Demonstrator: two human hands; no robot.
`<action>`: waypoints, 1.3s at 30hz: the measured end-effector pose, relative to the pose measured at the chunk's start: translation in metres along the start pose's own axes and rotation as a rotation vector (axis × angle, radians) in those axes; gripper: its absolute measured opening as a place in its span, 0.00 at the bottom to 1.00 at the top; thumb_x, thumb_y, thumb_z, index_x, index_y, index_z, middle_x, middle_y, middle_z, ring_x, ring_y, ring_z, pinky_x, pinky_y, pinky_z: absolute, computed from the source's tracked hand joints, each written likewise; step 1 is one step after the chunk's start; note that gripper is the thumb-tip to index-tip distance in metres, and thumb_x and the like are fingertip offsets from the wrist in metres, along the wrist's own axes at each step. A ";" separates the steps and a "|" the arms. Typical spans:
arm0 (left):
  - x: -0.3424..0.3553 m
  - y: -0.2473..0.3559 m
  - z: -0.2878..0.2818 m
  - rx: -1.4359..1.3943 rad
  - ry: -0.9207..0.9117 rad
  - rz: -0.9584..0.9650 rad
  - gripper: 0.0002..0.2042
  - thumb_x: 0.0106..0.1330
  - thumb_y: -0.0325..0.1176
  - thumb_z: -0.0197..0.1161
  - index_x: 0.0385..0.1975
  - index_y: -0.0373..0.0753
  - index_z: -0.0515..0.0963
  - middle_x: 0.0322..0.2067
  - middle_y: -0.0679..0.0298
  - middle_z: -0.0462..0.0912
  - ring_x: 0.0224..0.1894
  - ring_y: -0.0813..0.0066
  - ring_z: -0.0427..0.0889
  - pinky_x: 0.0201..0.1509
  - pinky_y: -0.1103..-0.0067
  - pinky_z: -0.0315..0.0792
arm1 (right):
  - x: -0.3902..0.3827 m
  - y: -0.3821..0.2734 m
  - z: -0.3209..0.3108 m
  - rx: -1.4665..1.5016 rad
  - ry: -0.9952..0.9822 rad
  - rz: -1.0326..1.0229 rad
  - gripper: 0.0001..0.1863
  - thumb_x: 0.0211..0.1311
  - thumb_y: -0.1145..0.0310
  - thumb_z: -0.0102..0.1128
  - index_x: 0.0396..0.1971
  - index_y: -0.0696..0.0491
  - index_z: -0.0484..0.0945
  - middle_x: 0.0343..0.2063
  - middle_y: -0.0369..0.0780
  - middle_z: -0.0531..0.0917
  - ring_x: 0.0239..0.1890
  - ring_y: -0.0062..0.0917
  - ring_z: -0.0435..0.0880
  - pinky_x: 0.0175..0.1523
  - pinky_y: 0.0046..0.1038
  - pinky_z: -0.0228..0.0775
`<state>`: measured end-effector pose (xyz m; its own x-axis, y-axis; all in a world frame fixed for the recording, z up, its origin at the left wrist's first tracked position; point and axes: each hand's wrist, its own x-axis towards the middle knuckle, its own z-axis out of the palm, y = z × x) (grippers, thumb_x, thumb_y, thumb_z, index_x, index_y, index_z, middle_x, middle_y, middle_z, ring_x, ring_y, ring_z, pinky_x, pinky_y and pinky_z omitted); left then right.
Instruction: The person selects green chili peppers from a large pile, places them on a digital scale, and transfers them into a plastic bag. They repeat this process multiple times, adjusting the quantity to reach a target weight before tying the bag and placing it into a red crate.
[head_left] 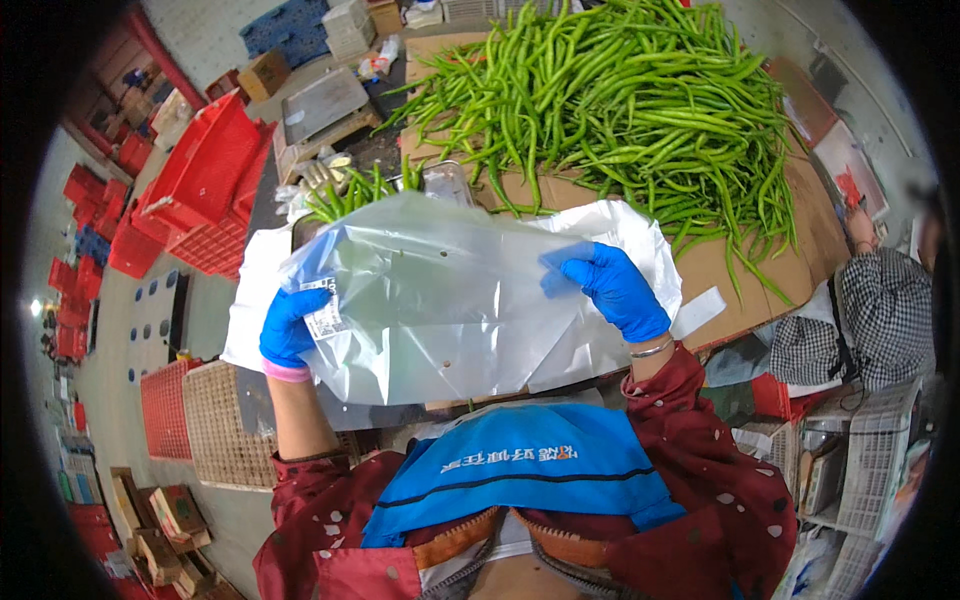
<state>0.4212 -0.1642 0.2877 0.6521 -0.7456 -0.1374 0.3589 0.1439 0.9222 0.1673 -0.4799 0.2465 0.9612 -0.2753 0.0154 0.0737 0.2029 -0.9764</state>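
A clear plastic bag [430, 290] with small round holes is stretched sideways between my two hands, above the near edge of the table. My left hand [291, 325], in a blue glove, pinches its left side beside a white printed label [324, 312]. Gloved in blue too, my right hand [612, 285] grips the bag's right part, some fingers showing through the film. White plastic sheets or bags [640, 232] lie beneath. Behind the bag, several green chili peppers [350, 195] stick up at the left, their lower parts hidden.
A big heap of long green chilies [640, 110] covers cardboard [815, 255] at the far right. A flat-topped scale [325, 105] stands far left. Red crates [200, 170] are stacked left of the table. Another person's checked sleeve [890, 315] shows at the right edge.
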 end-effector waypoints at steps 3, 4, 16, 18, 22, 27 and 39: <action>-0.014 0.004 -0.004 0.456 0.271 0.149 0.28 0.59 0.24 0.60 0.62 0.35 0.64 0.38 0.67 0.77 0.40 0.80 0.75 0.48 0.82 0.70 | 0.007 0.008 0.012 -0.011 0.087 0.016 0.10 0.60 0.69 0.60 0.38 0.59 0.80 0.30 0.39 0.83 0.34 0.22 0.81 0.44 0.24 0.72; -0.020 0.001 0.003 0.614 0.430 0.263 0.26 0.63 0.27 0.60 0.62 0.36 0.64 0.34 0.69 0.74 0.36 0.83 0.72 0.46 0.83 0.70 | 0.008 0.009 0.020 -0.025 0.147 0.012 0.09 0.59 0.69 0.62 0.35 0.58 0.80 0.29 0.37 0.82 0.32 0.21 0.80 0.42 0.23 0.71; -0.087 -0.069 0.089 0.871 0.113 0.566 0.13 0.52 0.36 0.70 0.25 0.38 0.72 0.25 0.58 0.72 0.28 0.61 0.75 0.32 0.73 0.69 | 0.006 0.017 0.116 -0.175 -0.344 0.268 0.11 0.60 0.68 0.63 0.41 0.56 0.81 0.33 0.36 0.83 0.36 0.16 0.79 0.43 0.23 0.71; -0.115 -0.066 0.038 0.843 0.520 0.465 0.06 0.55 0.28 0.65 0.25 0.36 0.73 0.25 0.63 0.71 0.29 0.73 0.72 0.33 0.77 0.67 | 0.018 0.019 0.103 -0.514 -0.086 -0.177 0.09 0.62 0.72 0.57 0.39 0.56 0.81 0.31 0.36 0.82 0.33 0.21 0.80 0.40 0.26 0.73; -0.181 -0.044 -0.052 0.568 1.141 0.454 0.01 0.55 0.22 0.58 0.25 0.35 0.74 0.25 0.68 0.72 0.26 0.75 0.70 0.33 0.79 0.67 | 0.051 0.011 0.075 0.722 0.306 0.089 0.11 0.67 0.68 0.49 0.35 0.58 0.79 0.23 0.32 0.77 0.23 0.16 0.74 0.27 0.19 0.68; -0.198 -0.032 0.004 1.337 1.021 0.204 0.27 0.56 0.39 0.68 0.55 0.39 0.72 0.56 0.51 0.71 0.57 0.56 0.70 0.59 0.66 0.66 | 0.038 0.013 0.126 -0.080 0.010 -0.020 0.07 0.64 0.69 0.57 0.37 0.55 0.79 0.26 0.33 0.79 0.25 0.14 0.76 0.28 0.18 0.69; -0.233 0.012 -0.011 1.125 0.147 0.129 0.08 0.51 0.31 0.67 0.33 0.42 0.84 0.29 0.59 0.80 0.31 0.63 0.79 0.34 0.73 0.71 | 0.054 -0.005 0.152 -0.474 -0.673 0.194 0.12 0.58 0.63 0.66 0.25 0.56 0.79 0.21 0.36 0.77 0.25 0.16 0.75 0.32 0.24 0.68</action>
<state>0.2809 0.0188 0.3268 0.7392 -0.6735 0.0096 -0.4702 -0.5057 0.7233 0.2592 -0.3525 0.2851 0.9096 0.3727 -0.1836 -0.0838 -0.2682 -0.9597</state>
